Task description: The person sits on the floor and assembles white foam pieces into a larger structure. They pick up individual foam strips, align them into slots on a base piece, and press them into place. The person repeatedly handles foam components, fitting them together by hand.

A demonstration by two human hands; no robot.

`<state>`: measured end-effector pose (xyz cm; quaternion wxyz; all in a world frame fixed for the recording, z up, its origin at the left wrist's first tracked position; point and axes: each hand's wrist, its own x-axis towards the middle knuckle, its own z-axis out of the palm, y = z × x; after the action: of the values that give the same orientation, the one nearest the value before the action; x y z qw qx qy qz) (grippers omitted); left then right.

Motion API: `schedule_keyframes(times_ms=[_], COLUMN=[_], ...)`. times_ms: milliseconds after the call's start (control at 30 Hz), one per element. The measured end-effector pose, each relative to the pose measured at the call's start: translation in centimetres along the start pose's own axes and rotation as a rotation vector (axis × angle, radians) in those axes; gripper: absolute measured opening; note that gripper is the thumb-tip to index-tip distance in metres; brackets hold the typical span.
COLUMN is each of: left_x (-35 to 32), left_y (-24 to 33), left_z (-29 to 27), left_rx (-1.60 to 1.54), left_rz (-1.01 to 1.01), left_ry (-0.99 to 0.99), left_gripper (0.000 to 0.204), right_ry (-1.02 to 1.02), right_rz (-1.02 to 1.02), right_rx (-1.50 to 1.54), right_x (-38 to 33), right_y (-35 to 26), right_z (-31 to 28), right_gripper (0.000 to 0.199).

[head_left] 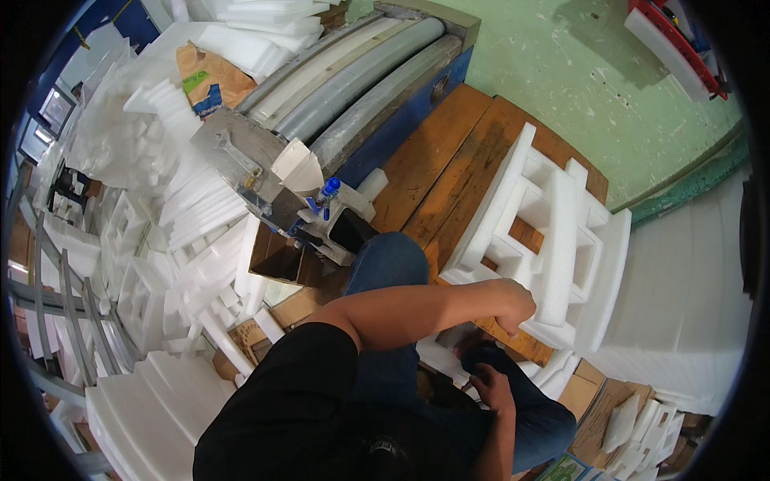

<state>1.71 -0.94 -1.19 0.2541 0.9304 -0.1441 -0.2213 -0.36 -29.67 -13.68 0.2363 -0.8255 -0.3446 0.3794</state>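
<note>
A white foam frame [553, 264] with square openings and crossbars lies on the wooden bench top to the right. My left arm reaches across to its near edge. There my left hand [513, 306] is closed, its curled fingers pointing down beside the foam; what they hold, if anything, is hidden. Lower down, my right hand [492, 388] is over my lap next to my bent knee. Its fingers are curled together, and I cannot make out anything between them.
The wooden bench [449, 160] meets a green wall [553, 64]. Left of it stands a roller machine [361, 72] with a blue-handled valve [330, 188]. An open cardboard box [281, 255] sits below. White foam pieces [152, 401] pile up at left; foam sheets [682, 297] stack at right.
</note>
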Motion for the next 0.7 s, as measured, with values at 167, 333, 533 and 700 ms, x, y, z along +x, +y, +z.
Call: schedule_keyframes(times_ms=[167, 333, 533, 700], left_x=[0.18, 0.12, 0.32, 0.24], left_y=[-0.29, -0.11, -0.11, 0.18], left_z=[0.37, 0.24, 0.33, 0.12], left_rx=[0.003, 0.007, 0.026, 0.027], left_rz=[0.008, 0.011, 0.024, -0.019], left_ry=[0.027, 0.024, 0.022, -0.017], left_gripper=[0.045, 0.045, 0.045, 0.048], right_ry=[-0.002, -0.008, -0.008, -0.012], right_rz=[0.007, 0.012, 0.009, 0.013], right_rx=[-0.004, -0.005, -0.024, -0.010], right_x=[0.01, -0.03, 0.07, 0.08], right_y=[-0.42, -0.74, -0.18, 0.08], right_z=[-0.15, -0.27, -0.07, -0.04], right_gripper=[0.040, 0.040, 0.041, 0.040])
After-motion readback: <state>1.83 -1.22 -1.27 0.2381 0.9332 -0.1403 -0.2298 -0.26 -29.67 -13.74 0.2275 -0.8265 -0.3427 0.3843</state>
